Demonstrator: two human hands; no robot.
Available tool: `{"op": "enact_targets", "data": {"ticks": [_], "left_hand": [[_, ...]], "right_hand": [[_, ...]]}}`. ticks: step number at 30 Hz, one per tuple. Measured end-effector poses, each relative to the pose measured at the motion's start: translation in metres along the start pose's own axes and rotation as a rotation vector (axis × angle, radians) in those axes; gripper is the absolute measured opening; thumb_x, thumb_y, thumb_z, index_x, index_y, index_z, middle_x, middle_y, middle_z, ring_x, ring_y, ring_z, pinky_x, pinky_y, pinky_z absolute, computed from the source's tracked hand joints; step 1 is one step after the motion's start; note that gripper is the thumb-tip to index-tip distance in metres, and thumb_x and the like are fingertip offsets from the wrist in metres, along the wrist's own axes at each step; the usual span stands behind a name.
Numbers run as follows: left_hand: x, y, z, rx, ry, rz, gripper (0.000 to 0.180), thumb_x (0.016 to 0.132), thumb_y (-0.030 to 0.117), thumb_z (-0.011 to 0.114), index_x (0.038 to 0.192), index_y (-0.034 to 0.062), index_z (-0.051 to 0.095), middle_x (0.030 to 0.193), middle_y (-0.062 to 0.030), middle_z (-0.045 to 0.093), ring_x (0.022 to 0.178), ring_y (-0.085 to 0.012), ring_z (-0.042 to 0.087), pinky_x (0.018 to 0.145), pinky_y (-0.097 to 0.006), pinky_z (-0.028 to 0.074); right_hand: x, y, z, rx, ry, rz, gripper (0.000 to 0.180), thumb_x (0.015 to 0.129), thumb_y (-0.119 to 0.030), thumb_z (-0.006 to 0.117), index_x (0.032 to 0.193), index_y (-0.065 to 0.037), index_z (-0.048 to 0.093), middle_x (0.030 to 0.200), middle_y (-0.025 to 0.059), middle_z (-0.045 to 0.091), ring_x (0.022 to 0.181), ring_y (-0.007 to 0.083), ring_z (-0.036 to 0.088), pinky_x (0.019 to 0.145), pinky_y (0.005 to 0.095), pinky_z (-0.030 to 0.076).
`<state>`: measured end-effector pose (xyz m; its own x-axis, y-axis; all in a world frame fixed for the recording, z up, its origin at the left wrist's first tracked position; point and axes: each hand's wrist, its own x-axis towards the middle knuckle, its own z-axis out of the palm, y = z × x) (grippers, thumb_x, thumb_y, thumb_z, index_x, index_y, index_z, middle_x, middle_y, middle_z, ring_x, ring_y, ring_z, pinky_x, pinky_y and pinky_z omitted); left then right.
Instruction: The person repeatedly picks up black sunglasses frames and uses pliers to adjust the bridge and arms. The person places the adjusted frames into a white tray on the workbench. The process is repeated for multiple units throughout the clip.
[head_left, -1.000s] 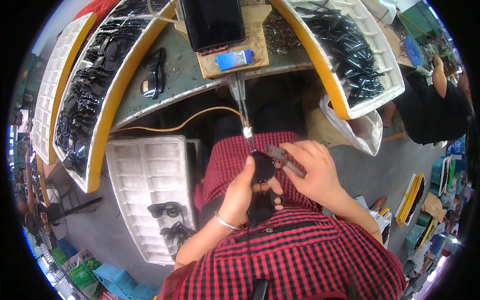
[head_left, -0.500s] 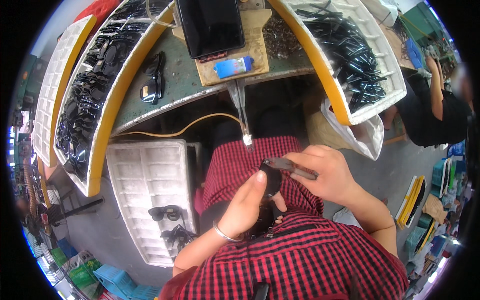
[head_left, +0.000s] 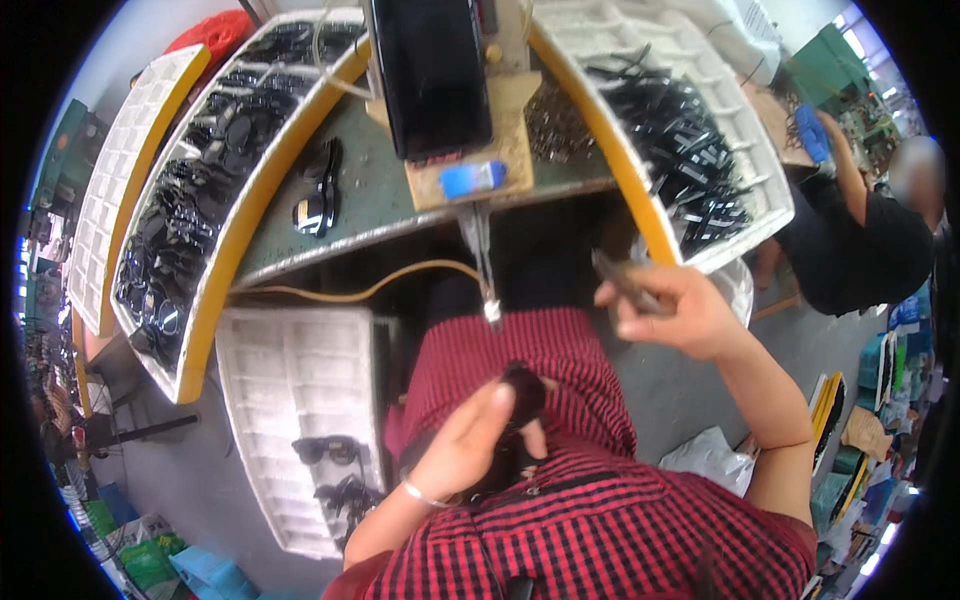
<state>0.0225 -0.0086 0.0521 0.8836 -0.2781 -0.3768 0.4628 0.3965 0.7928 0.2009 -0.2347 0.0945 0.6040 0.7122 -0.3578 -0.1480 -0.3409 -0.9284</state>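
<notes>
My left hand (head_left: 472, 442) holds a black sunglasses front (head_left: 521, 392) over my lap, against my red checked shirt. My right hand (head_left: 672, 311) is lifted up and to the right, gripping a thin dark temple piece (head_left: 622, 279) near the yellow edge of the right tray (head_left: 640, 200). A metal tool tip (head_left: 490, 308) hangs from the bench edge between the two hands.
White trays hold black glasses parts on the left (head_left: 190, 240) and right (head_left: 690, 130). A white compartment tray (head_left: 290, 400) by my left knee holds two finished sunglasses (head_left: 330, 450). A dark machine (head_left: 430, 70) stands on the green bench (head_left: 370, 200). Another person (head_left: 870, 230) works at right.
My right hand has pulled away from the left and risen to the right with the temple piece. My left hand has sunk lower in my lap with the front.
</notes>
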Motion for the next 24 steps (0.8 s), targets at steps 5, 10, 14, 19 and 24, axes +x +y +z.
{"op": "enact_targets", "data": {"ticks": [5,10,14,19,24], "left_hand": [[0.009,0.032,-0.045,-0.057,0.590,0.235,0.063,0.101,0.055,0.030,0.122,0.0009,0.055,0.071,-0.0069,0.059,0.055,-0.0160,0.057,0.055,-0.027,0.049],[0.034,0.072,-0.141,0.582,1.140,0.437,0.050,0.097,0.047,0.052,0.115,0.0010,0.059,0.078,-0.0093,0.062,0.072,-0.0171,0.062,0.062,-0.030,0.048],[0.077,0.110,-0.184,1.366,1.478,0.537,0.047,0.087,0.046,0.064,0.102,0.0013,0.060,0.090,-0.0184,0.063,0.092,-0.0327,0.064,0.078,-0.044,0.051],[0.125,0.128,-0.216,1.652,1.576,0.178,0.051,0.083,0.054,0.066,0.100,0.0062,0.059,0.098,-0.0132,0.065,0.093,-0.0314,0.064,0.078,-0.044,0.053],[0.134,0.120,-0.215,1.714,1.540,0.065,0.057,0.076,0.053,0.073,0.108,0.0084,0.057,0.104,-0.0126,0.064,0.101,-0.0295,0.062,0.081,-0.045,0.051]], "right_hand": [[0.089,-0.018,-0.060,-1.026,0.601,-0.370,0.038,0.076,-0.016,0.069,0.112,-0.006,0.065,0.087,0.0123,0.063,0.083,0.0281,0.061,0.077,0.0367,0.048],[0.145,-0.021,-0.073,-1.286,0.834,-0.484,0.037,0.076,-0.019,0.068,0.110,-0.006,0.064,0.094,0.0163,0.062,0.095,0.0351,0.059,0.084,0.0443,0.047],[0.107,-0.014,-0.039,-0.825,0.704,-0.542,0.048,0.075,-0.015,0.073,0.120,-0.001,0.061,0.104,0.0154,0.064,0.098,0.0310,0.062,0.088,0.0380,0.048],[0.047,0.011,0.023,-0.411,0.422,-0.369,0.047,0.075,-0.013,0.075,0.118,-0.001,0.061,0.101,0.0082,0.064,0.096,0.0202,0.062,0.089,0.0328,0.048],[-0.001,0.053,0.053,0.086,0.330,-0.150,0.047,0.078,-0.005,0.074,0.122,0.001,0.057,0.097,0.0033,0.060,0.093,0.0111,0.058,0.086,0.0259,0.047]]}}
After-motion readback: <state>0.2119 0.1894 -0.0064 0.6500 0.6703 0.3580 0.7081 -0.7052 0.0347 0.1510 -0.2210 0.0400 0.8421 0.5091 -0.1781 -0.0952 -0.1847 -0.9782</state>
